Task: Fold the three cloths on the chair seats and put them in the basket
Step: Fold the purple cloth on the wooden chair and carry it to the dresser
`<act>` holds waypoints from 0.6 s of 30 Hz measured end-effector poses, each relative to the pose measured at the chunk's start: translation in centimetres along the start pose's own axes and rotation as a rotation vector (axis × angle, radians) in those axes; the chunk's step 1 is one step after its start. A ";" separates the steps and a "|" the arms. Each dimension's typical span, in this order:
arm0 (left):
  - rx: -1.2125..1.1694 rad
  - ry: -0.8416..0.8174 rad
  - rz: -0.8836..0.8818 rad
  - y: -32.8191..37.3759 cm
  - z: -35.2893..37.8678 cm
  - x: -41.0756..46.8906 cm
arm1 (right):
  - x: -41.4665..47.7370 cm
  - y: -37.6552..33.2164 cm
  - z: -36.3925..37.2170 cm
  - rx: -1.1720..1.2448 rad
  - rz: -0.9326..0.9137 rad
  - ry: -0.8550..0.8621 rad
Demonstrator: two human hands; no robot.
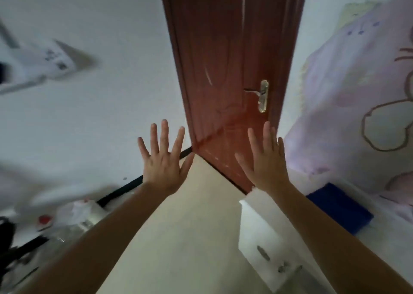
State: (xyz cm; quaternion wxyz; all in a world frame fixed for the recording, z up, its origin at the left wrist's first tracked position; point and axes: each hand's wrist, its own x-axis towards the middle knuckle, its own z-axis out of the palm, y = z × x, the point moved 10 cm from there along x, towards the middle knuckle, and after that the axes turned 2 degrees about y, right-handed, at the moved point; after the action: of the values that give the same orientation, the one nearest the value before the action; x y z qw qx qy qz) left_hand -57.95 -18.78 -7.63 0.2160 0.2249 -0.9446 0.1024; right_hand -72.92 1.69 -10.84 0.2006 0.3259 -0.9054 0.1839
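Both of my hands are raised in front of me with fingers spread and straight, holding nothing. My left hand (164,159) is at centre left, and my right hand (264,159) is at centre right before the door. No chair, cloth for folding or basket shows in the head view.
A reddish-brown door (225,70) with a metal handle (262,98) stands straight ahead. A white cabinet (263,242) is at lower right, with a blue object (339,206) beyond it and a pale printed fabric (357,92) at far right. Bottles and a plastic bag (73,213) lie at lower left.
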 end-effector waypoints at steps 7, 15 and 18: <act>0.127 -0.023 -0.460 -26.6 -7.8 -13.9 | 0.1 -28.9 1.5 0.116 -0.394 -0.025; 0.325 -0.050 -0.853 -52.1 -19.5 -42.9 | -15.1 -70.0 3.9 0.338 -0.888 -0.159; 0.348 -0.037 -1.022 -59.2 -23.3 -54.2 | -23.3 -83.4 3.4 0.427 -1.039 -0.189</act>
State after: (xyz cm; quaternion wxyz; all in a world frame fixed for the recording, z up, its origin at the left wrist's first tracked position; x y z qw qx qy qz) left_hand 21.95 -43.34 -5.88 0.1814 0.6899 -0.6876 0.1353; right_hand -1.87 -47.91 -8.13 0.1126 0.7769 -0.5827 0.2102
